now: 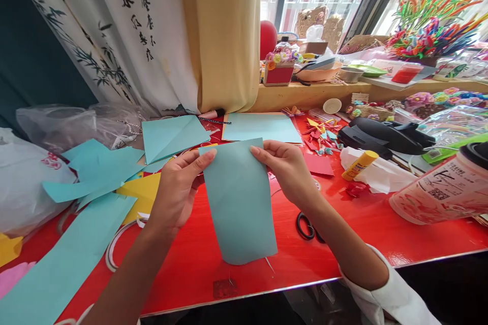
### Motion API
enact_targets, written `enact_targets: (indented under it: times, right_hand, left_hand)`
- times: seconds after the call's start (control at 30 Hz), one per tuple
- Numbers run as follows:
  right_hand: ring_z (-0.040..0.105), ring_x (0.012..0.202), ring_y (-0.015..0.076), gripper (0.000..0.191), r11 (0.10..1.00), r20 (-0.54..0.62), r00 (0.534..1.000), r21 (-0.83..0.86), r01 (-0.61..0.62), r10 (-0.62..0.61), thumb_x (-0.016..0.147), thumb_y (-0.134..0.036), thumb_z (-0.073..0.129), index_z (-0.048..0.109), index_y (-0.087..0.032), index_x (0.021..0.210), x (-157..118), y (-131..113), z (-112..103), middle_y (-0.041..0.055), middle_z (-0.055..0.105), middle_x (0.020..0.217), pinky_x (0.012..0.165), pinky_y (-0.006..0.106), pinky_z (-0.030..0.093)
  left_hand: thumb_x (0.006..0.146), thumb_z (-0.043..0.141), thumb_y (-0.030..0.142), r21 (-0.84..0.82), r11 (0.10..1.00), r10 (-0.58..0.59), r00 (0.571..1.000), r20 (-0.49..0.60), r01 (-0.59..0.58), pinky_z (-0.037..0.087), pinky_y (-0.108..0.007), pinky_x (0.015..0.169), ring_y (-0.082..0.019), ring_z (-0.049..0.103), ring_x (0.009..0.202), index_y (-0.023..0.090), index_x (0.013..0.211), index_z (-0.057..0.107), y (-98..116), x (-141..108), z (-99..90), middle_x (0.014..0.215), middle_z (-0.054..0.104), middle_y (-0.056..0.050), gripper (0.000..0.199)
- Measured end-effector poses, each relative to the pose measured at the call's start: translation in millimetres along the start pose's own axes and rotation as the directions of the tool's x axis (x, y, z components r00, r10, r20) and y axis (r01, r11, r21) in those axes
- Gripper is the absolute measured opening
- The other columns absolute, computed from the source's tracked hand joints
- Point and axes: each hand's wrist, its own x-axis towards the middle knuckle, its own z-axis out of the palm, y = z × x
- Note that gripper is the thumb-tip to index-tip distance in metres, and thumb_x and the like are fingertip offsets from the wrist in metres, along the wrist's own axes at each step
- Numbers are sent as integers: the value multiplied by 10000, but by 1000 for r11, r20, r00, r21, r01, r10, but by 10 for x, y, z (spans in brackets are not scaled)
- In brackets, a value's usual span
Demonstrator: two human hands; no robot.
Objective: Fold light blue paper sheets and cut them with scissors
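Between both hands hangs a light blue sheet of paper (pixel 240 208), upright over the red table (pixel 183 274). My left hand (pixel 181 180) pinches its upper left corner between thumb and fingers. At the upper right corner, my right hand (pixel 285 165) pinches it the same way. Behind the sheet lie a stack of folded blue paper (pixel 173 134) and a flat blue sheet (pixel 263 126). Black-handled scissors (pixel 305 226) rest under my right forearm, their blades hidden.
Blue paper strips (pixel 72 259) and yellow paper (pixel 143 193) cover the left side. On the right stand a drink cup (pixel 442 188) and a glue stick (pixel 360 165), near a black glue-gun-like tool (pixel 385 137). Small folded paper pieces (pixel 322 134) lie behind. A crowded windowsill (pixel 301 92) runs along the back.
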Motion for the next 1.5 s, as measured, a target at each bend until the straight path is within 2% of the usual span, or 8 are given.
enact_targets:
  times: [0.2,0.4,0.73,0.87,1.07,1.23,1.4,1.5]
  right_hand:
    - [455,584,120,385,999,33,999,38,-15,13,756,-556,635,624,-171,762,4,2,-6,18,545,668,482,245,336]
    - [401,555,100,338,999,27,1000,39,-9,8,787,-506,628,621,-171,739,4,11,-13,-11,488,629,488,243,311]
    - [388,561,97,323,999,-5,1000,43,-9,10,777,-476,650,601,-170,685,6,16,-5,-15,469,623,490,236,298]
    - [377,559,98,340,999,-9,1000,30,-12,12,766,-495,652,603,-169,682,6,8,-4,-15,462,617,488,236,292]
    - [288,544,92,370,1000,-17,1000,3,7,-7,787,-493,634,535,-175,627,9,16,-6,-35,329,592,485,248,222]
    - [272,542,91,377,1000,-33,999,-28,13,-14,813,-505,601,536,-175,641,9,22,-8,-33,310,601,488,255,202]
    - [287,520,87,367,998,-90,996,-62,24,-29,797,-505,620,564,-174,651,32,38,-42,-32,341,577,465,251,201]
    - [395,524,101,368,995,-91,996,-98,6,-15,779,-530,624,597,-174,690,66,74,-112,-14,465,592,469,246,295]
  left_hand:
    - [671,772,293,29,999,14,1000,9,-14,498,-211,608,-109,574,631,168,678,697,-21,-3,-20,635,624,15,145]
    - [642,786,311,67,997,42,999,-12,-41,521,-262,636,-140,594,632,155,694,699,-32,2,-28,666,658,-9,186]
    - [687,758,342,82,996,42,999,-7,-41,478,-223,591,-111,556,610,161,598,660,-27,1,-20,586,599,17,223]
    - [694,747,373,97,995,28,1000,0,-28,457,-242,590,-120,552,606,164,661,688,-37,4,-33,627,630,4,219]
    - [719,730,364,85,996,36,999,12,-36,457,-223,580,-111,548,610,168,662,684,-59,7,-47,636,629,8,209]
    - [751,702,351,64,997,36,999,26,-37,464,-216,568,-110,563,596,169,692,701,-59,5,-32,643,654,1,192]
    - [741,710,336,87,996,-28,995,101,19,503,-252,640,-153,630,680,158,789,735,-50,22,-27,763,715,-36,186]
    - [707,740,334,84,995,-58,990,128,47,522,-272,700,-176,654,741,157,832,747,-74,45,-45,824,727,-49,217]
